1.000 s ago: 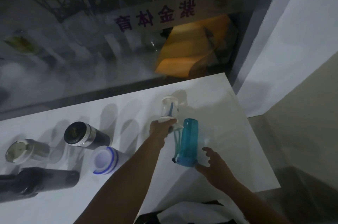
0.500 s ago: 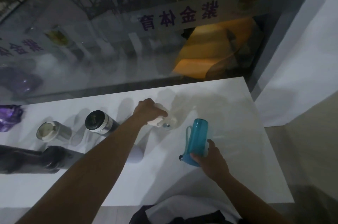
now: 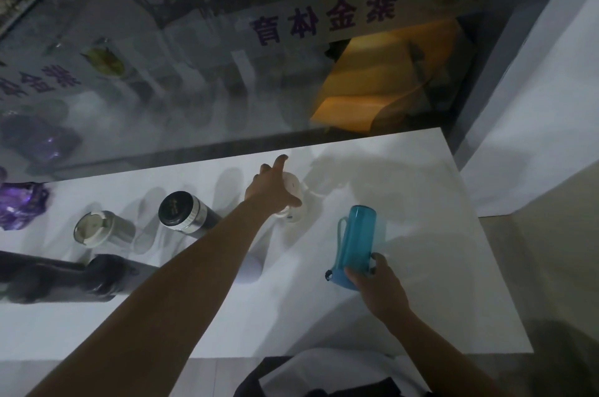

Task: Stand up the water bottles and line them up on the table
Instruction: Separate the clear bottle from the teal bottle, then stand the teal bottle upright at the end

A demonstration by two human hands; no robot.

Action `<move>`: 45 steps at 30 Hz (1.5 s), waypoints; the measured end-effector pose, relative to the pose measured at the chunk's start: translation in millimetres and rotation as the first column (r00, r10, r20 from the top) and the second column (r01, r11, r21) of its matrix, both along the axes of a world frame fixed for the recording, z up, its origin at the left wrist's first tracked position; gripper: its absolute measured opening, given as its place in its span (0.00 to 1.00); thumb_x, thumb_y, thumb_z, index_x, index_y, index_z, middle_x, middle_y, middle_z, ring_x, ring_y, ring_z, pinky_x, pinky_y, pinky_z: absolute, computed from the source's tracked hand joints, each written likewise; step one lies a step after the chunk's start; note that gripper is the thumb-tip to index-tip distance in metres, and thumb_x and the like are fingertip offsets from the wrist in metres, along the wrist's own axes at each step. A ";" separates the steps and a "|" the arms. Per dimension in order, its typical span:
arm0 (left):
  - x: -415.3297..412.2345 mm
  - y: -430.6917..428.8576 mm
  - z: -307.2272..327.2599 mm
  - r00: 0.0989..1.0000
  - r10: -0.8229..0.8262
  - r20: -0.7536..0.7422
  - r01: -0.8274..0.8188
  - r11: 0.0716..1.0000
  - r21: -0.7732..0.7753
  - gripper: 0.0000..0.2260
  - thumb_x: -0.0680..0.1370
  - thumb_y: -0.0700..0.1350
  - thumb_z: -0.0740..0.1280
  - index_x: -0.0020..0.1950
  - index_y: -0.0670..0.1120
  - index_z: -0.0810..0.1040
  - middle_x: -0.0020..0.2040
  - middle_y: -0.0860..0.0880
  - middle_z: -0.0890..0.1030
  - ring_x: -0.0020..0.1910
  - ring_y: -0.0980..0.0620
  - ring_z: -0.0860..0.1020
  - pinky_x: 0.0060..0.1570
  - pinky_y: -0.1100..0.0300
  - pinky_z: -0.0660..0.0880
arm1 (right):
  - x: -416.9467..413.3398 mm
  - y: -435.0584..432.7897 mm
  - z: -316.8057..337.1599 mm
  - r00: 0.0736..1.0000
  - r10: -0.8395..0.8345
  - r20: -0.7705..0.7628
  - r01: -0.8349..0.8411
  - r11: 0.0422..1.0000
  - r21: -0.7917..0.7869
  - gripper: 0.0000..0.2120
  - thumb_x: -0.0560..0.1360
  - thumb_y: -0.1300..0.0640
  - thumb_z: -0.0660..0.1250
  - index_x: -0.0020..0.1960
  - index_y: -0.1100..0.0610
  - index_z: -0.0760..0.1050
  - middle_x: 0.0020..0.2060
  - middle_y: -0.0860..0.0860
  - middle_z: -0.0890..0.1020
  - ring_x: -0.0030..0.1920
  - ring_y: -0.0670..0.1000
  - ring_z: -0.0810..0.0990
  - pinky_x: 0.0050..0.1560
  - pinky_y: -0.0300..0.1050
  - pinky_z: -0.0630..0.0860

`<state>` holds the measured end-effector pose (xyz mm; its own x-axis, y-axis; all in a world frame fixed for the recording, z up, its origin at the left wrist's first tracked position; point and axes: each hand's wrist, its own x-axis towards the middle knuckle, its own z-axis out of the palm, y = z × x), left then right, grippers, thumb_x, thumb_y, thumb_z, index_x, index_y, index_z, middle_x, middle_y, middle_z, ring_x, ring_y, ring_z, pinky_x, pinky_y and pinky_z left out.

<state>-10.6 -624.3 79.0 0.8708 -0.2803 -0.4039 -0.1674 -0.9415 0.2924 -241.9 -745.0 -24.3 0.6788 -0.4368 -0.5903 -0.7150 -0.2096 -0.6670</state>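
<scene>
On the desk (image 3: 405, 299): six bottles — one teal (image 3: 356, 242), one clear (image 3: 293, 198), two steel (image 3: 186, 215) (image 3: 100, 231), one black (image 3: 64, 278), one white (image 3: 248, 270); one purple bag (image 3: 19, 205).

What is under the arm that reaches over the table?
A pale bottle pokes out beneath the left forearm; most of it is covered. The left hand covers a clear bottle.

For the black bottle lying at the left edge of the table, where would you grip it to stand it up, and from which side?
Grip the black bottle around its barrel, just behind the cap end near, coming down from above. It lies flat on the table with its length running left to right, so fingers can probably wrap the round body and tip it upright. The left hand is the nearer one.
</scene>
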 end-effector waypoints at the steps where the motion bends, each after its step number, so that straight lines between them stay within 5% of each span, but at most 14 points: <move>1: -1.6 0.5 -2.0 1.000 -0.002 0.006 0.002 1.000 -0.015 0.49 0.62 0.51 0.80 0.74 0.61 0.53 0.63 0.44 0.69 0.59 0.39 0.75 0.57 0.43 0.76 | 0.4 0.9 0.0 1.000 -0.010 0.008 0.010 1.000 0.011 0.34 0.67 0.36 0.66 0.66 0.55 0.66 0.52 0.52 0.80 0.48 0.52 0.81 0.51 0.55 0.79; 6: -5.3 3.7 -9.9 0.999 0.028 0.017 -0.027 0.996 -0.090 0.50 0.63 0.49 0.80 0.75 0.60 0.52 0.63 0.44 0.70 0.62 0.40 0.73 0.58 0.41 0.75 | 2.3 5.2 -6.8 0.997 -0.065 0.038 0.064 0.997 0.051 0.29 0.72 0.44 0.69 0.66 0.56 0.66 0.53 0.53 0.79 0.50 0.53 0.80 0.51 0.51 0.78; 11: -19.4 8.2 4.5 0.994 0.009 0.106 0.008 0.986 -0.164 0.43 0.69 0.58 0.75 0.77 0.56 0.53 0.77 0.47 0.61 0.74 0.42 0.60 0.70 0.41 0.66 | 2.1 12.0 -11.1 0.989 -0.128 0.074 0.122 0.989 0.079 0.34 0.68 0.40 0.72 0.67 0.54 0.64 0.51 0.49 0.80 0.47 0.49 0.81 0.46 0.49 0.80; 19: -152.6 68.4 -4.1 0.977 -0.018 0.214 0.131 0.842 -0.524 0.29 0.76 0.53 0.67 0.75 0.57 0.60 0.76 0.54 0.62 0.75 0.57 0.60 0.73 0.54 0.62 | 11.3 22.7 -14.3 0.981 -0.181 0.066 0.177 0.982 0.071 0.35 0.67 0.42 0.75 0.66 0.55 0.65 0.49 0.48 0.79 0.46 0.49 0.80 0.47 0.52 0.81; 24: -188.4 128.5 -74.4 0.980 -0.140 0.139 0.184 0.904 -0.386 0.31 0.77 0.57 0.62 0.77 0.61 0.53 0.78 0.52 0.58 0.77 0.53 0.56 0.73 0.51 0.61 | 19.4 31.8 -4.9 0.972 -0.236 0.012 0.235 0.971 0.044 0.36 0.67 0.46 0.76 0.68 0.56 0.65 0.51 0.52 0.77 0.46 0.51 0.78 0.45 0.50 0.77; 28: -194.6 158.4 -108.5 0.966 -0.259 0.025 0.259 0.953 -0.157 0.35 0.77 0.60 0.59 0.78 0.61 0.42 0.80 0.50 0.45 0.79 0.46 0.45 0.77 0.49 0.48 | 18.1 31.9 22.3 0.957 -0.287 0.037 0.288 0.957 -0.027 0.38 0.68 0.53 0.76 0.72 0.58 0.62 0.57 0.58 0.77 0.48 0.57 0.79 0.43 0.49 0.75; 34: -190.8 180.5 -133.0 0.945 -0.327 -0.024 0.327 0.945 -0.003 0.38 0.76 0.60 0.59 0.78 0.59 0.39 0.80 0.47 0.39 0.78 0.42 0.40 0.75 0.42 0.42 | 31.8 10.9 89.6 0.992 -0.099 0.084 0.120 0.946 -0.301 0.31 0.68 0.55 0.75 0.69 0.54 0.67 0.54 0.55 0.77 0.44 0.54 0.77 0.45 0.49 0.76; 37: -187.6 190.8 -138.1 0.928 -0.372 -0.014 0.372 0.928 0.015 0.38 0.74 0.61 0.61 0.78 0.59 0.44 0.80 0.46 0.44 0.78 0.41 0.44 0.74 0.39 0.45 | 45.1 6.9 116.3 0.995 0.098 0.000 -0.089 0.903 -0.421 0.28 0.67 0.53 0.75 0.65 0.51 0.71 0.54 0.53 0.75 0.47 0.55 0.78 0.43 0.48 0.76; 40: -184.2 199.0 -144.0 0.910 -0.413 -0.034 0.414 0.910 0.011 0.38 0.67 0.63 0.65 0.76 0.55 0.61 0.77 0.43 0.61 0.75 0.38 0.61 0.68 0.36 0.62 | 51.7 11.9 127.7 0.963 0.243 -0.115 -0.267 0.819 -0.508 0.29 0.65 0.53 0.76 0.64 0.52 0.70 0.55 0.55 0.72 0.48 0.56 0.77 0.46 0.49 0.78; 45: -178.5 209.2 -149.1 0.876 -0.482 0.034 0.482 0.876 -0.001 0.36 0.63 0.63 0.67 0.70 0.55 0.70 0.73 0.42 0.70 0.70 0.39 0.70 0.59 0.34 0.72 | 51.3 30.9 126.0 0.934 0.285 -0.215 -0.357 0.746 -0.562 0.31 0.65 0.54 0.75 0.65 0.51 0.69 0.56 0.54 0.72 0.50 0.57 0.77 0.50 0.51 0.77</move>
